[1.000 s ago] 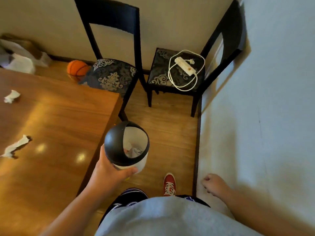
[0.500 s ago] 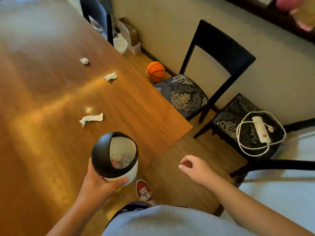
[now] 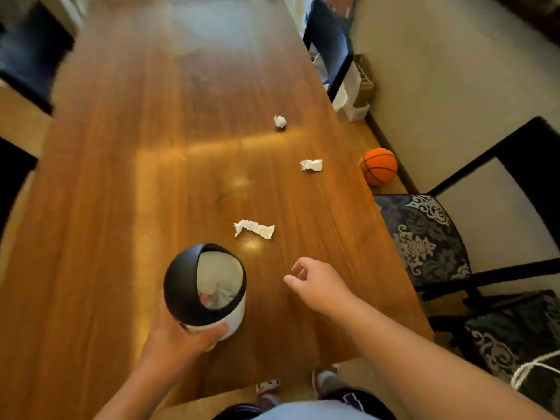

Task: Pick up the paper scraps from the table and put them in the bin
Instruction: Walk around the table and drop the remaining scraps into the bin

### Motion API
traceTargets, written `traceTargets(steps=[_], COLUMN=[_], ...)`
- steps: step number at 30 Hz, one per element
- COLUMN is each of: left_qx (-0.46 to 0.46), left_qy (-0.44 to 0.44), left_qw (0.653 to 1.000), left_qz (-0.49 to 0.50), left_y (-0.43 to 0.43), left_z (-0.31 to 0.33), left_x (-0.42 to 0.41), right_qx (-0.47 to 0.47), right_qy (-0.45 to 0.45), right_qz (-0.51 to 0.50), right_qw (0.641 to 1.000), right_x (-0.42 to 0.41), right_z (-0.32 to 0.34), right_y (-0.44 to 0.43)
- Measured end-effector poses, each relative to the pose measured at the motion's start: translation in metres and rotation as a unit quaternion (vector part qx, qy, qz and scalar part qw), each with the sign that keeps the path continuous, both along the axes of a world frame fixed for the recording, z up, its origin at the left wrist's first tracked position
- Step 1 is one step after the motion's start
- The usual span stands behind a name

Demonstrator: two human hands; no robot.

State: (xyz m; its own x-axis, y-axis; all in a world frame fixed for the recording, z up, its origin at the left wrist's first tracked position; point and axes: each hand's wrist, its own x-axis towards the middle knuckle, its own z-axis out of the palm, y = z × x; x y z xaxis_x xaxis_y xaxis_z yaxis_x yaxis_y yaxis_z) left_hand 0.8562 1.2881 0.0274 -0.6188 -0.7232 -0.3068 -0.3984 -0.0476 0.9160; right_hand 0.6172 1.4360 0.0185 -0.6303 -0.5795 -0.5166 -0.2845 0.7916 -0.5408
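My left hand (image 3: 178, 338) grips a small white bin (image 3: 209, 292) with a black domed lid, held over the near part of the wooden table (image 3: 121, 207); crumpled paper shows inside it. My right hand (image 3: 318, 281) hovers over the table just right of the bin, holding nothing, fingers loosely curled and apart. Three white paper scraps lie on the table: a long twisted scrap (image 3: 254, 228) just beyond the bin, a smaller scrap (image 3: 311, 165) farther right, and a balled scrap (image 3: 280, 121) farther away.
Right of the table stand dark chairs with patterned seats (image 3: 424, 237). An orange ball (image 3: 378, 166) lies on the floor by the wall. Another chair (image 3: 330, 47) and boxes (image 3: 360, 86) sit at the far right; white cable (image 3: 533, 371) lies on the nearest chair.
The view has swung left from the chairs and floor onto the table. The bin has come over the tabletop, and my right hand has risen and reached forward toward the nearest scrap.
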Motion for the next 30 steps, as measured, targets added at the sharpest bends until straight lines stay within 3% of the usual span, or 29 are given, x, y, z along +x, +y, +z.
traceTargets(steps=[5, 11, 20, 26, 30], left_qx=[-0.001, -0.014, -0.016, -0.012, 0.002], left_qy=[-0.026, -0.017, -0.007, -0.013, -0.009], left_qw=[0.995, 0.982, 0.977, 0.978, 0.980], left_qz=[0.097, 0.188, 0.212, 0.208, 0.197], left_y=[0.006, 0.026, 0.035, 0.036, 0.032], left_z=[-0.003, -0.006, -0.006, -0.005, -0.007], left_x=[0.006, -0.002, -0.010, -0.004, -0.004], right_qx=[0.037, 0.070, 0.087, 0.036, -0.032], right_qy=[0.066, 0.072, 0.178, 0.109, -0.005], right_qz=[0.017, 0.038, 0.188, 0.203, 0.120], right_qw=[0.997, 0.994, 0.962, 0.972, 0.992], right_x=[-0.027, -0.045, -0.035, -0.031, -0.025], right_z=[-0.010, -0.022, -0.042, -0.051, -0.027], right_y=[-0.083, -0.152, -0.193, -0.163, -0.119])
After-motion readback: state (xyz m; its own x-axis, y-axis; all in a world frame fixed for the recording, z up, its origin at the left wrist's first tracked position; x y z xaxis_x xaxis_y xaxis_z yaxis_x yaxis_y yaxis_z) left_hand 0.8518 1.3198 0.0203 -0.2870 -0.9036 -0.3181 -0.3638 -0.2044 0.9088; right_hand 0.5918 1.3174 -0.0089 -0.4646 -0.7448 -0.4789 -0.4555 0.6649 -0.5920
